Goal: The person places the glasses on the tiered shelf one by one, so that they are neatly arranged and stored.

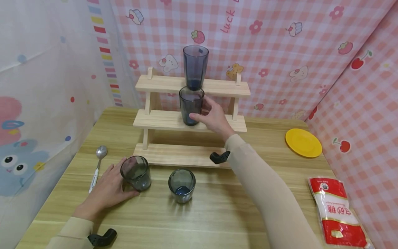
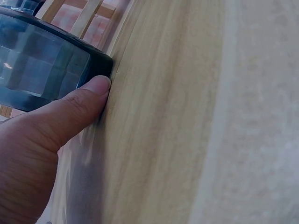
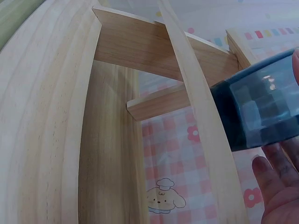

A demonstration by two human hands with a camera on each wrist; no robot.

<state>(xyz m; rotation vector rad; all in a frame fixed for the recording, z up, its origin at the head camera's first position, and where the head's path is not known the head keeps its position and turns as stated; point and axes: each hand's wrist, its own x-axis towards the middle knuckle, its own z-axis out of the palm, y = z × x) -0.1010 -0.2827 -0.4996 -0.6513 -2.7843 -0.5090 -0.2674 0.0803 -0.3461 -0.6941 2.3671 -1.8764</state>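
Pink-checked backdrop (image 1: 273, 48) behind a wood-grain table (image 1: 211, 224), white cartoon-patterned sheet (image 1: 43, 76) at left.

Translucent grey glass (image 1: 190, 105), upright, mouth up, on middle shelf (image 1: 161, 119); second grey glass (image 1: 136, 175), also translucent, upright on tabletop (image 1: 214, 214).

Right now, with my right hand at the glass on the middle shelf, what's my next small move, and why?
I'd probably loosen your right hand from the glass gently: it looks upright and its base appears to rest on the middle shelf, so it likely needs no more support.
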